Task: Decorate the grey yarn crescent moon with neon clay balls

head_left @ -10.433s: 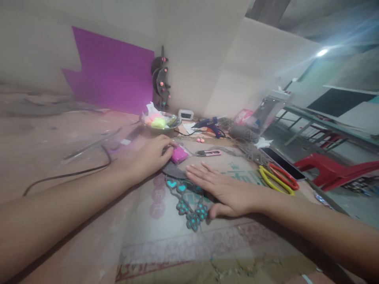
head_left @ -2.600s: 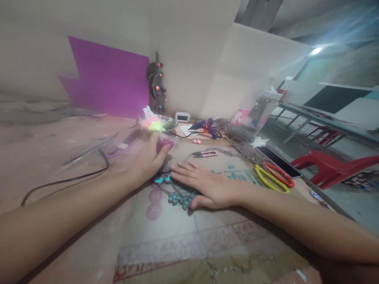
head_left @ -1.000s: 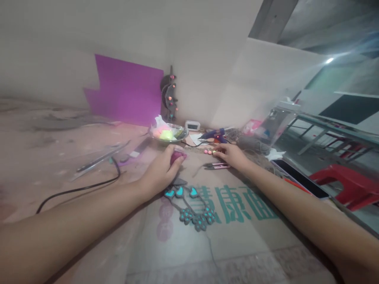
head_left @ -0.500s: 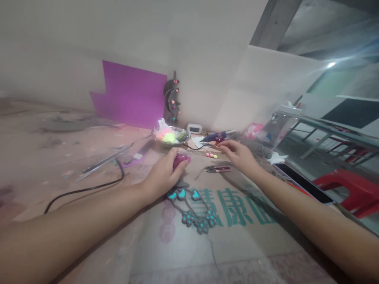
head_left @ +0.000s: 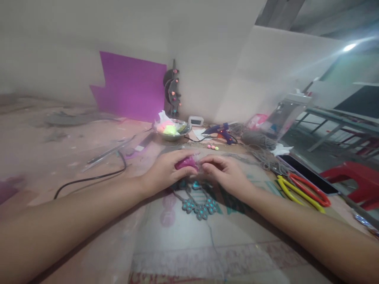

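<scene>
My left hand (head_left: 166,169) is closed around a magenta packet (head_left: 186,162), the thumb along its near side and the fingers behind, so that the bright lump inside shows between them. My right hand (head_left: 227,173) comes up just beside it, thumb and forefinger curled close together at the packet's clear end; a blur there means I cannot tell whether they are pinching the wrapper. The packet is in front of me, above the upper part of a grey cord piece (head_left: 201,209) with turquoise hearts and flowers, which lies on the printed sheet (head_left: 174,248) and is partly hidden by my hands. Beyond my fingers, three small coloured balls (head_left: 212,147) sit in a row, with a blue glue gun (head_left: 219,130) behind them. To the left of that stands a shiny bowl (head_left: 170,137) of pink and yellow stuff, near a small white clock (head_left: 196,121). By my right forearm lie looped yellow and red handles (head_left: 296,189), next to a dark-screened phone (head_left: 308,173).
</scene>
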`<state>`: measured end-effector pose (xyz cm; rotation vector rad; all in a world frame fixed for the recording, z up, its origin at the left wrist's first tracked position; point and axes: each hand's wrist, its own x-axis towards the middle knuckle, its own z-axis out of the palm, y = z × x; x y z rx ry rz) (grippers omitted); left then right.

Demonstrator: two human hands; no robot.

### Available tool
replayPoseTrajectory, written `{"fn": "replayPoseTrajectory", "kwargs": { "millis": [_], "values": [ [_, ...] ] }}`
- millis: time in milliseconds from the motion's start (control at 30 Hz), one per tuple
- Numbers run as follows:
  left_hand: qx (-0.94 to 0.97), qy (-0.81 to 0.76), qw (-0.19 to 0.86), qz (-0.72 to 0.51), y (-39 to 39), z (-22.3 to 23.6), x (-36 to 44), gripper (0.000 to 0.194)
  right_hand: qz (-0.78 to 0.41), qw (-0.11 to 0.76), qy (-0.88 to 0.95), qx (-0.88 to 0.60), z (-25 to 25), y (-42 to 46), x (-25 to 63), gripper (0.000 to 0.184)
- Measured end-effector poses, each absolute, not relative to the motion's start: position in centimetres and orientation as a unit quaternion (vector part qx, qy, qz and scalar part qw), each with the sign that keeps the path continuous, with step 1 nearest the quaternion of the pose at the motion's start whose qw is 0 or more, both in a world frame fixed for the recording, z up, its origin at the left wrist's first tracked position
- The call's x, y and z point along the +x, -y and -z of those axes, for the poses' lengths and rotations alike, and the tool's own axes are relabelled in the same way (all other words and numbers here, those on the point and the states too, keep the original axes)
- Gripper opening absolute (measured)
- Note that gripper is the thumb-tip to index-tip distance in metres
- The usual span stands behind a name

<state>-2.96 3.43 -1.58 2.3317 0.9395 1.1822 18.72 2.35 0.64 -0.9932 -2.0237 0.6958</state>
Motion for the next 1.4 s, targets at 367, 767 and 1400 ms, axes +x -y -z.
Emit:
{"fn": "replayPoseTrajectory", "kwargs": {
  "millis": [367, 767, 1400],
  "values": [
    [0.8, -0.368, 0.029, -0.473, -3.5, 1.0, -2.9, 0.019, -0.347, 0.424, 0.719, -0.428, -0.3, -2.1, 18.0, 0.014],
    [0.837, -0.35, 0.157, -0.389, -3.5, 1.7, -2.5, 0.015, -0.351, 0.352, 0.781, -0.378, 0.8, -2.5, 17.8, 0.014],
    [0.848, -0.332, 0.148, -0.386, -3.6, 1.8, -2.5, 0.013, -0.344, 0.355, 0.772, -0.399, 1.0, -2.6, 17.8, 0.017]
  ]
}}
